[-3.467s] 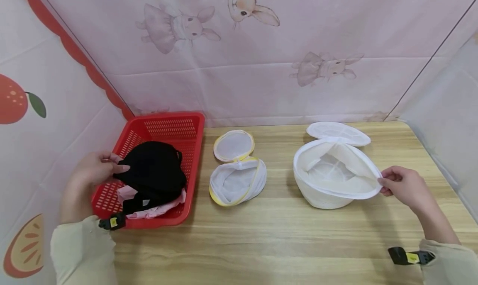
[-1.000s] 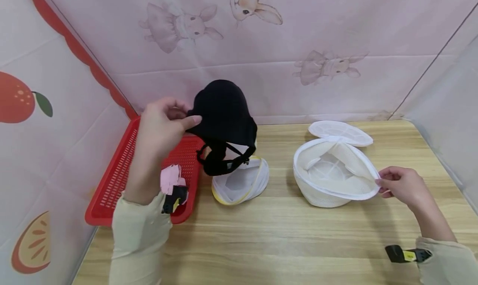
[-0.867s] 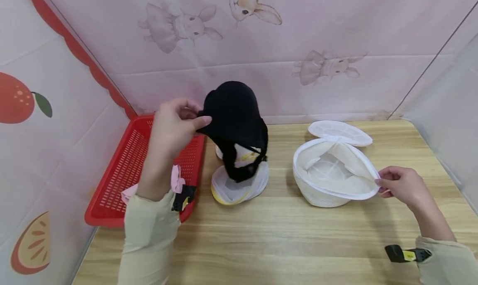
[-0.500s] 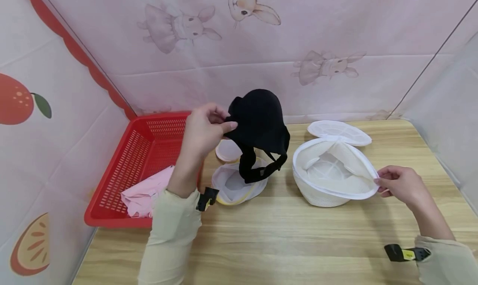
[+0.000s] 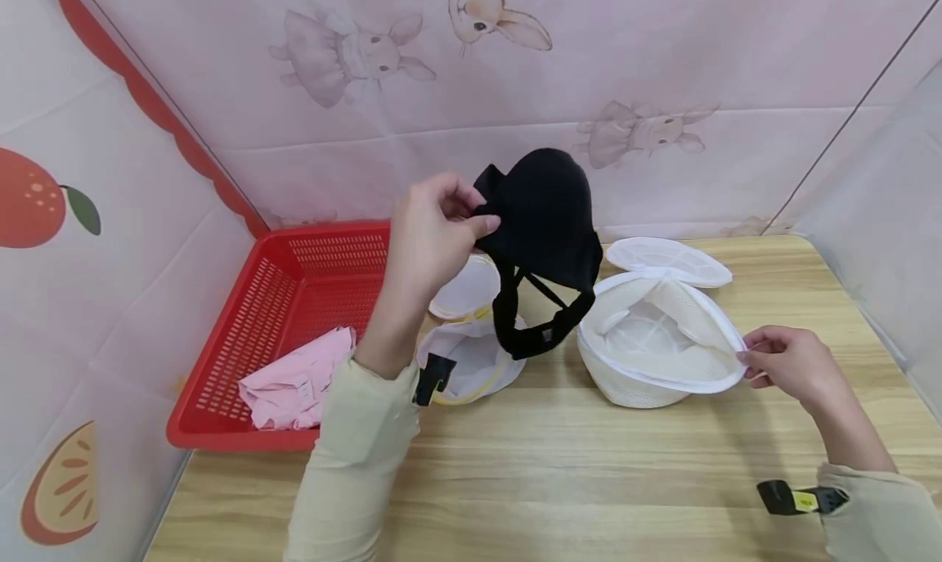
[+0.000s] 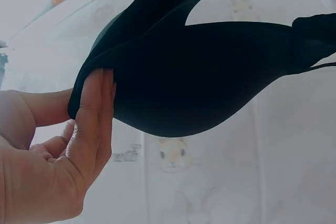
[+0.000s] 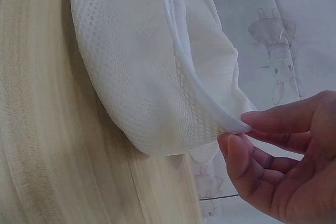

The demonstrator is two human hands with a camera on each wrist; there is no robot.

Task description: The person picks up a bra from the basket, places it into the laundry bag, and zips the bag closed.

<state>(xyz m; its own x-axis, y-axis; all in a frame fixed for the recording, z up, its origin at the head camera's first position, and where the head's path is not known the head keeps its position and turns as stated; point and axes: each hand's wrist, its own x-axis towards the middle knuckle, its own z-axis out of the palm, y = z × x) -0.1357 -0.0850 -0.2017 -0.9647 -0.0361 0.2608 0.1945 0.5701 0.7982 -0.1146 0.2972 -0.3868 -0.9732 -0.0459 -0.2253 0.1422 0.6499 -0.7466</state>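
My left hand (image 5: 434, 239) pinches a black bra (image 5: 545, 218) at one edge, and it hangs in the air between the two mesh bags. In the left wrist view, the thumb and fingers of the left hand (image 6: 63, 150) grip a corner of the bra (image 6: 184, 77), beside a moulded cup. My right hand (image 5: 795, 366) pinches the right rim of a large white mesh laundry bag (image 5: 629, 386), whose round lid (image 5: 670, 261) is folded back. The right wrist view has the thumb and index finger of the right hand (image 7: 289, 156) on the bag's (image 7: 136, 77) white rim.
A red plastic basket (image 5: 228, 316) at the left holds a folded pink garment (image 5: 302, 382). Partly behind the left wrist and bra stands a smaller mesh bag (image 5: 482, 361) with yellow trim, its lid (image 5: 465, 288) flipped back. A rabbit-print cloth (image 5: 471, 177) covers the back wall.
My left hand has lifted the black bra out of the red basket and carried it right, past the smaller bag. The pink garment is uncovered. My right hand keeps its hold on the rim.
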